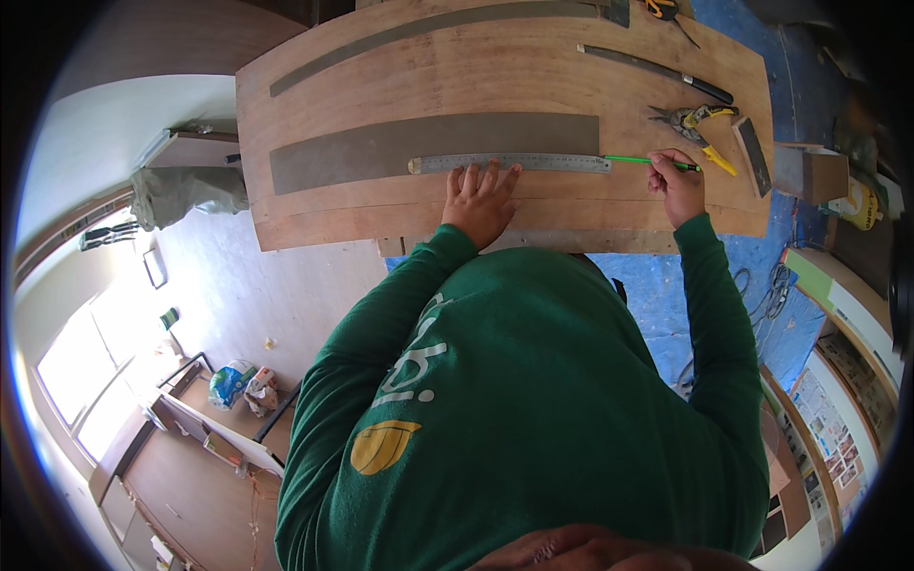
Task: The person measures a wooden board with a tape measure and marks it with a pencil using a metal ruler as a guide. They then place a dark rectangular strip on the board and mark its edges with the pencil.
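Note:
A long grey-brown strip [381, 143] of flat sheet lies on the wooden workboard [495, 90] in front of me. Along its near edge rests a metal ruler [562, 163]. My left hand [481, 198] is spread, its fingertips pressing on the ruler's near edge. To the right, my right hand [678, 186] pinches a green pencil [628, 160]. The pencil lies almost flat, its far-left end close to the ruler's right end; whether they touch, I cannot tell.
Yellow-handled snips [700, 124] and a dark-faced block [751, 157] lie right of the strip. Beyond are a black-handled blade-like tool [657, 72], orange-handled scissors [662, 9] and another long strip [419, 36]. A cardboard box [824, 176] stands past the board's right edge.

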The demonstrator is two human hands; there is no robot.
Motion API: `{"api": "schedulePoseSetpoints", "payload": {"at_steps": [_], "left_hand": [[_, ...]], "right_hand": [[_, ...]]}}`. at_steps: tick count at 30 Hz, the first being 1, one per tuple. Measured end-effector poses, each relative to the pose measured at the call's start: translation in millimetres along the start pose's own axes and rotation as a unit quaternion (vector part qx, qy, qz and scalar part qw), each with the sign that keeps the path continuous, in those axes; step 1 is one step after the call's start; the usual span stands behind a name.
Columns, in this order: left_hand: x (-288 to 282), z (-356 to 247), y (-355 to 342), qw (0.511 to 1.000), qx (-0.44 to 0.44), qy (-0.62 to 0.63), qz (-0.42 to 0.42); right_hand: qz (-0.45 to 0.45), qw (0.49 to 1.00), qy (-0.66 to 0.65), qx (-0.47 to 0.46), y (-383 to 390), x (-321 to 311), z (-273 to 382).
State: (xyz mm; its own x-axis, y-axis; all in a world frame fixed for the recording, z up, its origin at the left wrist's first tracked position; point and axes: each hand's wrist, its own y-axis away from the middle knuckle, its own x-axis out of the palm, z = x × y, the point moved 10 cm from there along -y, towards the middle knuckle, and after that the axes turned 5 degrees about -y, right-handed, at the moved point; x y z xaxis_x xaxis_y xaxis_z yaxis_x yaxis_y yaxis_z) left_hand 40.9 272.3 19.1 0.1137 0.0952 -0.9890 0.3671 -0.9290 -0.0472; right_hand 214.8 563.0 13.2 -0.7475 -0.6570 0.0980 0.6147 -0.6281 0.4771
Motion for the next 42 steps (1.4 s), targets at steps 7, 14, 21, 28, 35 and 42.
{"api": "schedulePoseSetpoints", "payload": {"at_steps": [7,14,21,28,35,42], "left_hand": [[1,0,0,1.000,0.001,0.000,0.007],[2,1,1,1.000,-0.002,0.005,0.012],[11,3,2,0.999,-0.014,0.024,0.045],[18,3,3,0.997,-0.017,0.019,0.069],[22,4,4,0.997,-0.010,0.019,0.069],[12,4,4,1.000,-0.004,0.029,-0.002]], "right_hand": [[-0.010,1.000,-0.014,0.005,0,-3,-2],[0.006,1.000,-0.001,0.014,-2,0,-4],[0.070,0.997,0.042,0.013,-9,70,-17],[0.149,0.988,0.032,-0.009,-11,184,-32],[0.216,0.976,0.022,0.007,-12,267,-49],[0.229,0.970,0.074,-0.039,-15,293,-45]]}}
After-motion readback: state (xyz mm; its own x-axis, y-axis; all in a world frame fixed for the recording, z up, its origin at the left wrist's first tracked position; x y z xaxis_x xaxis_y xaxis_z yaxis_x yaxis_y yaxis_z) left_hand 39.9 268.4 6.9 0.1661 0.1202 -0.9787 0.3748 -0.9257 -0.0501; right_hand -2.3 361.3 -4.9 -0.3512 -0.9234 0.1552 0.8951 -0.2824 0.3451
